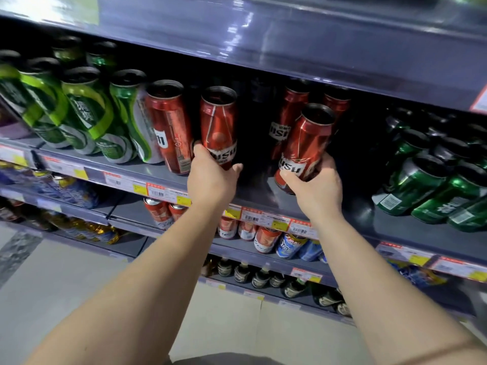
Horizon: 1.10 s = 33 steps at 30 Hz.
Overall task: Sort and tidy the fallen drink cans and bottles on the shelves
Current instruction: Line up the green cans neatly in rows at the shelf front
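Observation:
On the grey shelf (pixel 253 191), my left hand (pixel 210 177) grips the base of a tall red can (pixel 218 122) that stands upright. My right hand (pixel 313 185) grips the lower part of a second red can (pixel 311 143), also upright near the shelf's front. Another red can (pixel 171 125) stands just left of my left hand. Two more red cans (pixel 292 111) stand further back between my hands, partly hidden in shadow.
Light green cans (pixel 84 111) stand in rows at the left of the same shelf. Dark green cans (pixel 432 185) crowd the right side. The shelf above overhangs closely. Lower shelves hold red and blue cans (pixel 263 238) and dark bottles (pixel 261 277). Tiled floor lies below.

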Each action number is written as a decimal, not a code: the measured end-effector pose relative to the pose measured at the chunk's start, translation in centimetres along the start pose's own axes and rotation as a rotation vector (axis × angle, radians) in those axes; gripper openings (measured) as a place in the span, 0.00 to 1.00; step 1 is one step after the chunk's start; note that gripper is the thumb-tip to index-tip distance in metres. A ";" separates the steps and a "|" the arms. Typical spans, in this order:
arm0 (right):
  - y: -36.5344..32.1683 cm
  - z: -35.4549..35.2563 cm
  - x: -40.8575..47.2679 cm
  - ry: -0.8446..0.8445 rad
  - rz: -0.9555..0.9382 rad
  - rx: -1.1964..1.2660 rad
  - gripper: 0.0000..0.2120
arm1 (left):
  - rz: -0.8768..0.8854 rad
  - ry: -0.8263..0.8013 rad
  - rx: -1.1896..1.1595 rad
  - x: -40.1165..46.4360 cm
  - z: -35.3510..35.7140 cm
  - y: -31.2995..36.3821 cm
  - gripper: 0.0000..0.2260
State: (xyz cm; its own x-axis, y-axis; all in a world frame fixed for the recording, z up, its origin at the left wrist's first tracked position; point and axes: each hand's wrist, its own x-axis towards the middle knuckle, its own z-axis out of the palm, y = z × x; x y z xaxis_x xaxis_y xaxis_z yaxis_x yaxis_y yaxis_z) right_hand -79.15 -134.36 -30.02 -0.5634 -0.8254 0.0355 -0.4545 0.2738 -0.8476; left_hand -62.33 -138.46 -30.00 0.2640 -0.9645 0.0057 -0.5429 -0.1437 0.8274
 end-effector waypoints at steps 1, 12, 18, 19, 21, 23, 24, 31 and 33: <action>0.1 0.0 0.0 -0.010 0.005 -0.020 0.31 | -0.025 0.008 0.017 0.5 0.1 0.3 0.24; 1.3 -0.5 0.3 0.042 0.022 -0.102 0.28 | 0.201 -0.243 -0.057 -0.1 4.4 1.2 0.28; 1.7 -0.7 0.2 0.086 0.058 -0.083 0.27 | 0.299 -0.402 -0.047 0.7 4.9 1.1 0.26; 1.7 -0.7 0.2 0.086 0.055 -0.079 0.28 | 0.303 -0.428 -0.041 0.8 4.8 1.3 0.26; 2.0 -0.7 0.3 0.072 0.056 -0.082 0.29 | 0.312 -0.401 -0.014 0.6 4.0 1.5 0.25; 2.4 -0.8 0.3 0.043 0.072 -0.093 0.30 | 0.314 -0.175 -0.013 -0.3 2.3 1.0 0.23; 2.6 -0.8 0.4 0.032 0.078 -0.100 0.30 | 0.335 -0.005 -0.045 -0.9 1.2 0.5 0.22; 2.5 -0.9 0.2 0.014 0.055 -0.141 0.27 | 0.027 0.241 -0.145 0.2 -3.6 -3.8 0.33; 2.3 -0.9 0.1 0.009 0.058 -0.141 0.27 | 0.004 0.191 -0.096 1.7 -3.8 -4.1 0.32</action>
State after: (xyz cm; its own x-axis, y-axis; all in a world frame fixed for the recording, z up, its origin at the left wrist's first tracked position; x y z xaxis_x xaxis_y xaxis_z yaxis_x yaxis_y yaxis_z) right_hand -80.91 -133.30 -31.50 -0.5977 -0.8017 -0.0059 -0.5128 0.3880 -0.7658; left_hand -56.60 -138.65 -31.29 0.4130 -0.9043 0.1080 -0.4681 -0.1091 0.8769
